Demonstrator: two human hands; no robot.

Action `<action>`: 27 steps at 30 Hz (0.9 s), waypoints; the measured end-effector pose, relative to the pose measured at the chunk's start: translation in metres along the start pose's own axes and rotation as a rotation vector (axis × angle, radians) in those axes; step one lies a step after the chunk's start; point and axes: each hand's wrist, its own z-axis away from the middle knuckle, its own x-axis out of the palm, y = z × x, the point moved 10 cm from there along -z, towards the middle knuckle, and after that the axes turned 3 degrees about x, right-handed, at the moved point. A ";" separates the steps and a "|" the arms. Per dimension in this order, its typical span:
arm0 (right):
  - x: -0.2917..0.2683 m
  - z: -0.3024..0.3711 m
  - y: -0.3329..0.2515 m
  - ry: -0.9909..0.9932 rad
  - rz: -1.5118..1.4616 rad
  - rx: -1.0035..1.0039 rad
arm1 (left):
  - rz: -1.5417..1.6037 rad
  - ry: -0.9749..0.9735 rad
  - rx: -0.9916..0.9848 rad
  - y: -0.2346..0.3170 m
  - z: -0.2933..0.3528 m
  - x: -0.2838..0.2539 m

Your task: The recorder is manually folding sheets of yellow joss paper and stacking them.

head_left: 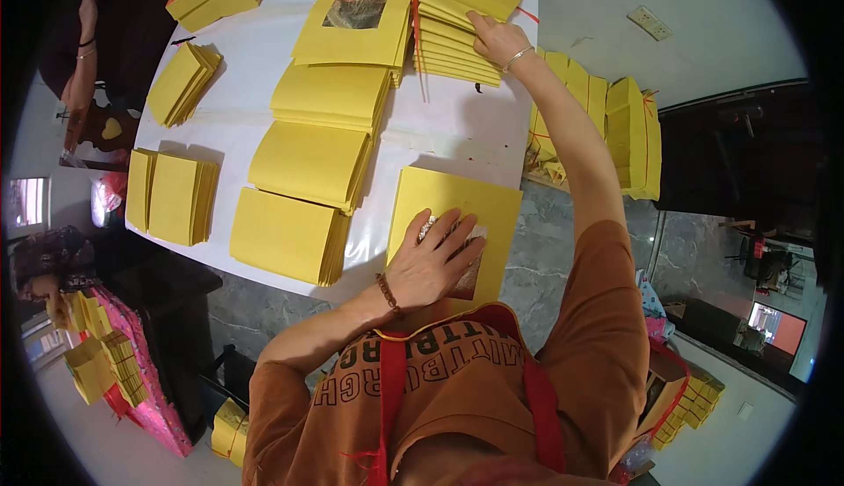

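Note:
My left hand (432, 262) lies spread on a flat yellow paper sheet (498, 213) at the table's near edge. Under its fingers shows part of a shiny patch (466, 280) on the sheet; the palm hides some of it. My right arm stretches to the far side of the table. There my right hand (503, 42) has its fingers closed at the edge of a folded yellow paper on a fanned stack of folded yellow papers (453, 57). Beside that stack, red string (417, 29) lies across another yellow pile (352, 46) with a dark shiny square on top.
A row of yellow paper stacks (308, 162) runs down the white table (422, 138). More bundles (180, 197) stand along its left side. Yellow bundles (633, 134) sit off the table's right edge. Another person's arm (83, 81) shows at far left.

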 end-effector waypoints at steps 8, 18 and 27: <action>0.007 0.009 -0.010 -0.026 -0.008 0.028 | 0.018 -0.002 -0.013 -0.001 -0.005 -0.002; 0.007 0.010 -0.017 -0.125 0.011 0.100 | 0.037 0.007 -0.019 0.000 -0.003 -0.003; 0.015 -0.002 -0.009 -0.159 0.010 0.079 | 0.038 0.028 -0.014 0.000 -0.005 -0.006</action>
